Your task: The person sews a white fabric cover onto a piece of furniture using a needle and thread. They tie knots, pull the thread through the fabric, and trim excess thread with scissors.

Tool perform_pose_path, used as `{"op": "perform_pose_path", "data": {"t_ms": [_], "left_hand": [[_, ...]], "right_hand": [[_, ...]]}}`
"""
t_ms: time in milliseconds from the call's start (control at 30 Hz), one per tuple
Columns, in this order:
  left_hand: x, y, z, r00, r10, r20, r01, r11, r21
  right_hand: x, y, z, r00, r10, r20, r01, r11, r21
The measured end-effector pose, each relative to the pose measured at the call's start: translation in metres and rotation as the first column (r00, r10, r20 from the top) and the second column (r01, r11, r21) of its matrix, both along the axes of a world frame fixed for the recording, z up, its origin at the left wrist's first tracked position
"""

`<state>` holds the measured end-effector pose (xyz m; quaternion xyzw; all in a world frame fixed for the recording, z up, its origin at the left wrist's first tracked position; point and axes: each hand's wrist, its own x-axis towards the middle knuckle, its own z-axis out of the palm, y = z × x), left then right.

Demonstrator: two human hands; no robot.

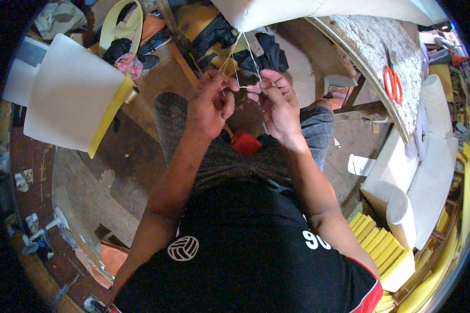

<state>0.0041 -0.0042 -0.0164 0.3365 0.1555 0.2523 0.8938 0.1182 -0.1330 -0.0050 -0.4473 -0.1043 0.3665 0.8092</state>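
White thread [252, 56] runs in several strands from the lower edge of a pale upholstered piece [277, 13] down to both my hands, over my lap. My left hand [210, 101] pinches strands between thumb and fingers. Just to its right, my right hand [281, 107] grips the thread too, its fingertips pressed together. A short length of the thread stretches level between the two hands. Whether a needle is among the fingers is too small to tell. Below the hands, a red item [245, 142] shows between my legs.
Orange-handled scissors [393, 84] lie on a speckled board [373, 49] at the right. A white cushion panel with a yellow edge [70, 96] stands at the left. Stacked yellow foam pieces [377, 242] and a pale padded frame [428, 182] are at the lower right. Black cloth [271, 53] lies ahead.
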Motion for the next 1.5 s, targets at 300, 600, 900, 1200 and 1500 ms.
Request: {"op": "perform_pose_path", "data": {"t_ms": [300,600,900,1200,1500], "left_hand": [[-0.003,-0.021,0.017,0.981,-0.099,-0.169,0.136,0.965,0.224],[0.007,-0.009,0.037,0.928,-0.147,-0.342,0.221,0.957,0.188],[0.020,-0.016,0.032,0.962,0.080,-0.262,0.001,0.955,0.296],[0.032,-0.011,0.031,0.949,0.084,-0.303,0.012,0.953,0.303],[-0.001,-0.022,0.032,0.973,-0.161,-0.168,0.174,0.983,0.064]], "right_hand": [[0.010,-0.013,0.011,0.958,0.167,-0.234,-0.125,0.974,0.187],[0.014,-0.009,0.012,0.891,0.332,-0.310,-0.252,0.929,0.272],[0.008,-0.007,0.011,0.916,0.312,-0.253,-0.239,0.930,0.280],[-0.004,-0.015,0.023,0.957,0.232,-0.173,-0.185,0.950,0.251],[-0.007,-0.009,0.020,0.988,-0.003,0.152,-0.014,0.994,0.109]]}}
